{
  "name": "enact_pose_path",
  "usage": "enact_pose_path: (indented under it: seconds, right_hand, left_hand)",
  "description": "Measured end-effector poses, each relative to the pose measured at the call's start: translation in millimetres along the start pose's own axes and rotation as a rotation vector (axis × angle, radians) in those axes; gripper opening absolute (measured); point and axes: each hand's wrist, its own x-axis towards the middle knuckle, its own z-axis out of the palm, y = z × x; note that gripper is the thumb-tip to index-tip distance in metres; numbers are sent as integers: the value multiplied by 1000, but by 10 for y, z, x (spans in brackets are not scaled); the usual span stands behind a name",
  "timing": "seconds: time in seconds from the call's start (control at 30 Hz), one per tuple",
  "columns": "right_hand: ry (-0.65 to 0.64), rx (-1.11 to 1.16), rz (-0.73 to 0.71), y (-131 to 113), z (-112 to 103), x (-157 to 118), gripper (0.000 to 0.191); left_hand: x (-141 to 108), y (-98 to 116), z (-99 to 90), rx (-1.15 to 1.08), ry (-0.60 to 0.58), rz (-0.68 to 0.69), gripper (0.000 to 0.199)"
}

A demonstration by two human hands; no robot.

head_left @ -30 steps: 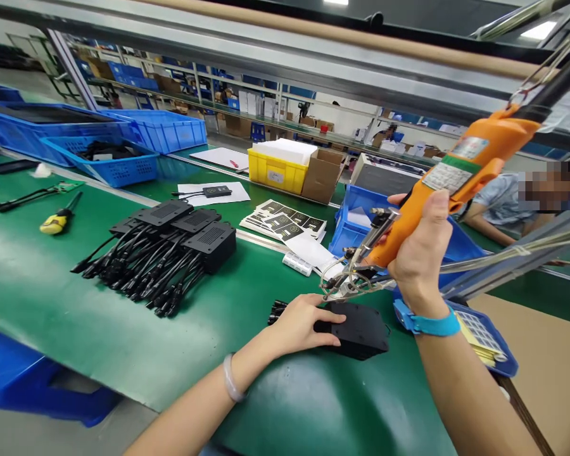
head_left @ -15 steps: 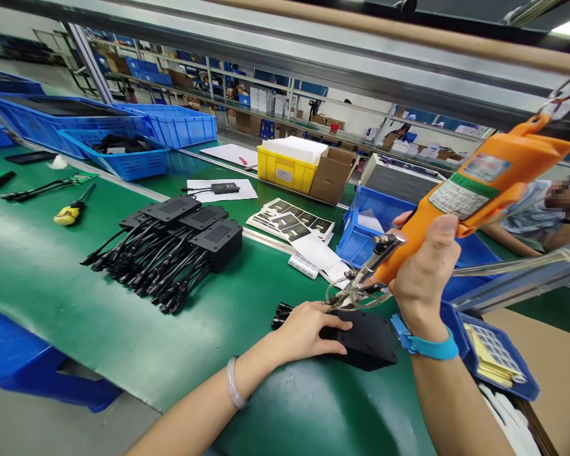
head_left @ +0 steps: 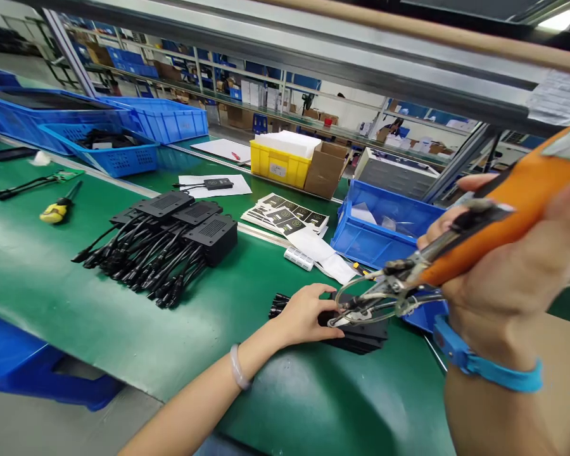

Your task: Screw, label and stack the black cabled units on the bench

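Observation:
My left hand (head_left: 308,316) is closed around a black plastic box (head_left: 368,342) on the green bench, thumb and fingers on its sides. Black cable plugs (head_left: 278,305) poke out to the left of that hand. In my right hand (head_left: 513,278) is an orange power screwdriver (head_left: 484,247), tilted with its metal nose down to the left. Its thin clear tubes and metal tip lie over the box beside my left fingers. Whether the tip touches the box I cannot tell. A blue wrist strap (head_left: 489,364) circles my right wrist.
Several finished-looking black boxes with cables (head_left: 171,240) lie at left, near a yellow-handled screwdriver (head_left: 57,210). Printed label sheets (head_left: 285,215), a white roll (head_left: 298,258) and a blue bin (head_left: 380,221) stand behind my hands. A yellow crate (head_left: 280,168) is farther back.
My right hand has brought the orange screwdriver lower and closer to me, tilting it flatter, its nose now over the box. My left hand still grips the box. The view has shifted slightly.

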Motion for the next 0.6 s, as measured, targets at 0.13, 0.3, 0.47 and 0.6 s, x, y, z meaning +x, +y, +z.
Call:
enact_pose_path:
  seconds: [0.13,0.3,0.47,0.6]
  right_hand:
    - [59,79,8,247,57,-155,48]
    - [45,21,59,315,57,-274,41]
    - [0,-64,-6,290,69,-354,7]
    - [-19,-76,-31,315,73,-441,8]
  left_hand:
    - [1,2,-7,0,12,20,46]
    - [12,6,-1,8,10,39,41]
    - [11,-46,94,36,27,43,37]
    - [4,-91,168,30,40,32,40]
